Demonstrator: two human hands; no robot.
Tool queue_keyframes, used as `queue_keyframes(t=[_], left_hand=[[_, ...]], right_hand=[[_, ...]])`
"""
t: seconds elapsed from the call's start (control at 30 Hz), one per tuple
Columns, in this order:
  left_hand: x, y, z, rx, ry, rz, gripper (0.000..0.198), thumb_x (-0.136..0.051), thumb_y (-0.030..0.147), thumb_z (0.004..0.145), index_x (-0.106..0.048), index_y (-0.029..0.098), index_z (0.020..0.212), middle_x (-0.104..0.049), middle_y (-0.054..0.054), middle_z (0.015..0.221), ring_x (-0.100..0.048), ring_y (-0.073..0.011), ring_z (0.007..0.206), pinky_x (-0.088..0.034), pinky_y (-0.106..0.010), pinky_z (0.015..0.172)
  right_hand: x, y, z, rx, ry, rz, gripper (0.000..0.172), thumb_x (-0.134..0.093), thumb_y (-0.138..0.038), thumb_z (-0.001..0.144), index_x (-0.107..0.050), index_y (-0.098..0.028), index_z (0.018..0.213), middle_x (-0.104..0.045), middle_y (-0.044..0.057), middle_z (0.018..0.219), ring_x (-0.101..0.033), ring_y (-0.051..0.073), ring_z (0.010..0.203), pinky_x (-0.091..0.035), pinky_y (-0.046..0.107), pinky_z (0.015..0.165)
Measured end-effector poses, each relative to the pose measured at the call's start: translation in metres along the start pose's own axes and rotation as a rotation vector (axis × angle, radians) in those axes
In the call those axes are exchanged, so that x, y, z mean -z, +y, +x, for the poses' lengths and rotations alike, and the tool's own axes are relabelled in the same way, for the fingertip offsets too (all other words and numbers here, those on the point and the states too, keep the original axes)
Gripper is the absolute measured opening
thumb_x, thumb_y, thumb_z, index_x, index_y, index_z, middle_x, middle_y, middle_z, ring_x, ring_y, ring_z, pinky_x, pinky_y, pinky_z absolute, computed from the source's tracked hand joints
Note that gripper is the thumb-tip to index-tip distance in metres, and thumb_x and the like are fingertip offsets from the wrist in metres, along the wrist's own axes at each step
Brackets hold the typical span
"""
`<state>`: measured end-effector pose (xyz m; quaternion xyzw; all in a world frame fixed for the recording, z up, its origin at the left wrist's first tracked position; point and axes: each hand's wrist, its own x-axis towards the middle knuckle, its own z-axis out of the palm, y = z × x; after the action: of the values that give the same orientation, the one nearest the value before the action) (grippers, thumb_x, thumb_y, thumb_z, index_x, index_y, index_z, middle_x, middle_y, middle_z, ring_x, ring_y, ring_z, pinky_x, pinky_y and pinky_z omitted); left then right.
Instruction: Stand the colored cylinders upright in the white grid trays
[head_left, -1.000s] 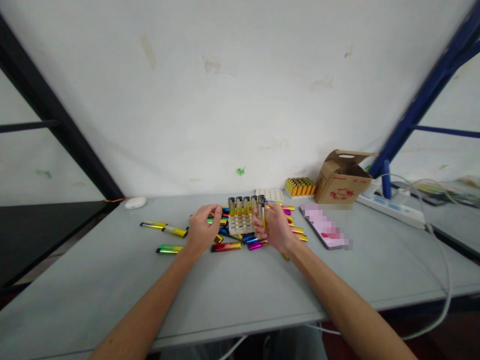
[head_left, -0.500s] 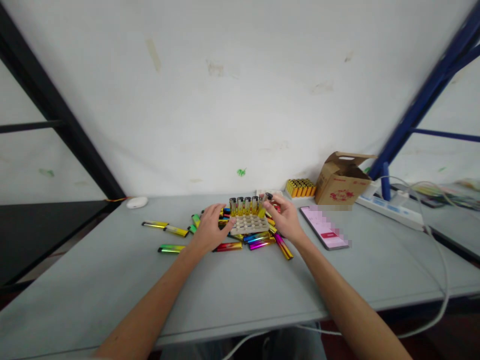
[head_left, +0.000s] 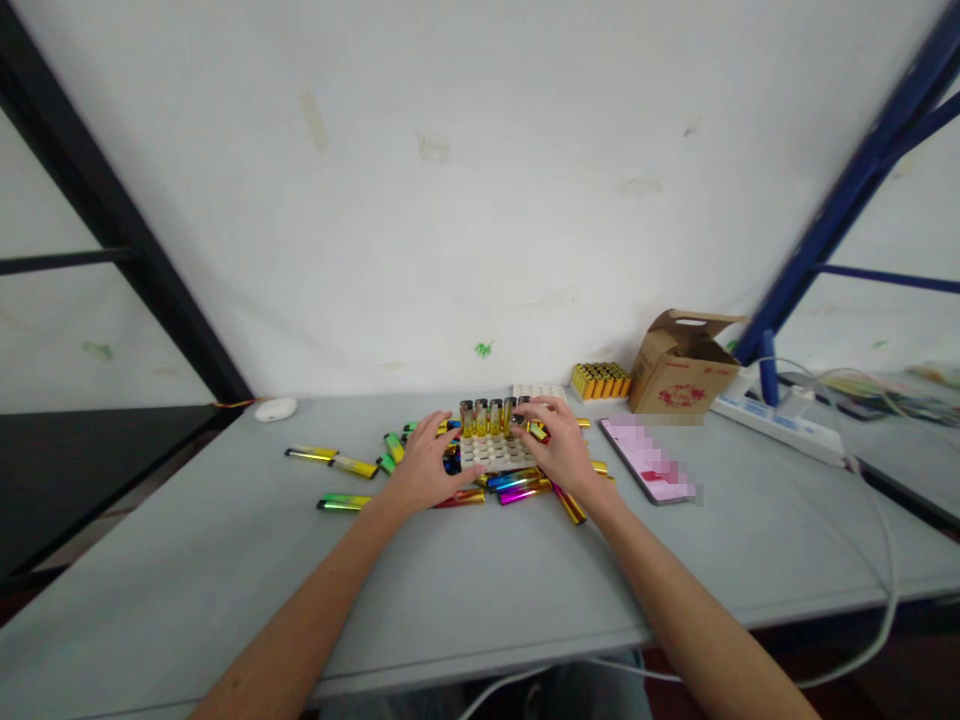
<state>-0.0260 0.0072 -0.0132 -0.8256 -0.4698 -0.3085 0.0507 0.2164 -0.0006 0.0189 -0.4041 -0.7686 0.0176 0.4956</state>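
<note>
A pale tray with rows of holes (head_left: 495, 452) lies at the middle of the table, and several gold-and-black lighters (head_left: 481, 418) stand upright along its back row. My left hand (head_left: 426, 468) grips the tray at its left side, thumb by the front corner and fingers toward the back. Over the tray's right side, my right hand (head_left: 561, 446) pinches a lighter (head_left: 517, 422); its dark top shows at the fingertips and the rest is partly hidden. Loose shiny lighters (head_left: 525, 491) in several colours lie around and partly under the tray.
Separate lighters (head_left: 311, 454) lie to the left, near a white rounded case (head_left: 276, 409). At the back right are a filled block of yellow lighters (head_left: 601, 380), another pale tray (head_left: 536, 391) and an open carton (head_left: 679, 375). A phone (head_left: 645, 460) and a power strip (head_left: 780, 424) lie right.
My right hand has moved left and down over the tray with the lighter, now in front of the back row. My left thumb has slid down toward the tray's front corner.
</note>
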Motion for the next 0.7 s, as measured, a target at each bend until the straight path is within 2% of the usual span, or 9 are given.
queue_keyframes(t=[0.1, 0.23, 0.37, 0.57, 0.7], left_hand=[[0.0, 0.0, 0.0, -0.003, -0.005, 0.005, 0.062, -0.065, 0.061, 0.073, -0.065, 0.013, 0.112, -0.051, -0.02, 0.134, -0.042, -0.0361, 0.129, -0.036, -0.052, 0.107], [0.0, 0.001, 0.0, 0.007, -0.003, -0.02, 0.061, -0.066, 0.06, 0.073, -0.064, 0.013, 0.113, -0.051, -0.02, 0.134, -0.042, -0.0363, 0.129, -0.036, -0.053, 0.107], [-0.001, 0.001, -0.001, 0.016, -0.013, -0.017, 0.061, -0.065, 0.06, 0.074, -0.063, 0.013, 0.114, -0.051, -0.02, 0.133, -0.043, -0.0358, 0.129, -0.036, -0.052, 0.108], [0.002, 0.002, 0.0, 0.01, -0.046, -0.004, 0.067, -0.06, 0.063, 0.076, -0.063, 0.008, 0.113, -0.05, -0.024, 0.133, -0.041, -0.0373, 0.13, -0.034, -0.053, 0.108], [0.011, 0.0, 0.002, 0.006, -0.099, -0.036, 0.072, -0.06, 0.065, 0.075, -0.06, 0.009, 0.12, -0.05, -0.022, 0.135, -0.042, -0.0368, 0.129, -0.033, -0.054, 0.109]], right_hand=[[0.001, 0.0, 0.001, 0.062, 0.007, -0.049, 0.02, -0.06, -0.028, 0.086, -0.067, -0.027, 0.105, -0.063, 0.009, 0.111, -0.052, 0.026, 0.113, -0.041, 0.046, 0.099], [0.001, 0.002, 0.001, 0.052, 0.055, -0.136, 0.023, -0.057, -0.03, 0.088, -0.068, -0.029, 0.108, -0.054, 0.01, 0.125, -0.049, 0.027, 0.118, -0.041, 0.049, 0.099], [0.0, 0.005, 0.0, 0.05, 0.029, -0.194, 0.03, -0.051, -0.027, 0.091, -0.065, -0.028, 0.117, -0.049, 0.012, 0.132, -0.046, 0.028, 0.123, -0.039, 0.049, 0.102], [-0.003, 0.006, -0.004, 0.019, -0.048, -0.222, 0.046, -0.05, -0.022, 0.088, -0.053, -0.022, 0.134, -0.038, 0.015, 0.145, -0.037, 0.031, 0.133, -0.035, 0.05, 0.107], [-0.004, 0.007, -0.005, -0.025, -0.078, -0.156, 0.052, -0.049, -0.026, 0.089, -0.045, -0.021, 0.14, -0.039, 0.015, 0.145, -0.037, 0.029, 0.133, -0.035, 0.05, 0.108]])
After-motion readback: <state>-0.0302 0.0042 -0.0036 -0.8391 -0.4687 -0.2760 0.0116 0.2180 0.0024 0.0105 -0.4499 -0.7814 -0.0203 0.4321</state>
